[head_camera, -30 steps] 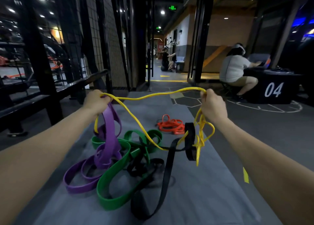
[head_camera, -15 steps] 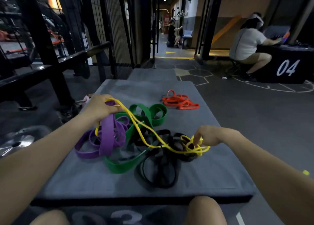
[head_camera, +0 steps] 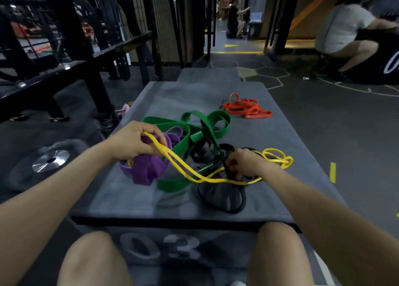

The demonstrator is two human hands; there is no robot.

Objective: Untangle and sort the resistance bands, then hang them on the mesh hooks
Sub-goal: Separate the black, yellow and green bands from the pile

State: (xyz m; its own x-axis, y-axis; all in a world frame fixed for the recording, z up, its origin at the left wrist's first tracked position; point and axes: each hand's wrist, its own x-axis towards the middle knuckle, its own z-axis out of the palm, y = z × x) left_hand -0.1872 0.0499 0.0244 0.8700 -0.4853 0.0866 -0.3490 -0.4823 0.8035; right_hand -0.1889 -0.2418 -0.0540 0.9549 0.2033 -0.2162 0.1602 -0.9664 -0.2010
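A tangle of resistance bands lies on the grey padded box [head_camera: 302,152]. My left hand [head_camera: 131,141] grips the thin yellow band [head_camera: 183,171] together with a bunch of the wide purple band [head_camera: 149,169]. The yellow band runs down to the right, where my right hand [head_camera: 244,165] pinches at the black band [head_camera: 222,197] crossed by the yellow one. Loose yellow loops lie just right of that hand. The wide green band [head_camera: 205,121] is woven through the black and purple ones. An orange band [head_camera: 246,108] lies apart at the far right of the box.
A black metal rack [head_camera: 71,54] and mesh panel [head_camera: 164,22] stand at the left. A weight plate [head_camera: 47,160] lies on the floor on the left. A seated person [head_camera: 345,31] is at the far right beside a black box. My knees are at the box's near edge.
Both hands dropped from held-up height down to the box. The yellow band went slack, and my right hand moved left from the yellow loops onto the black band.
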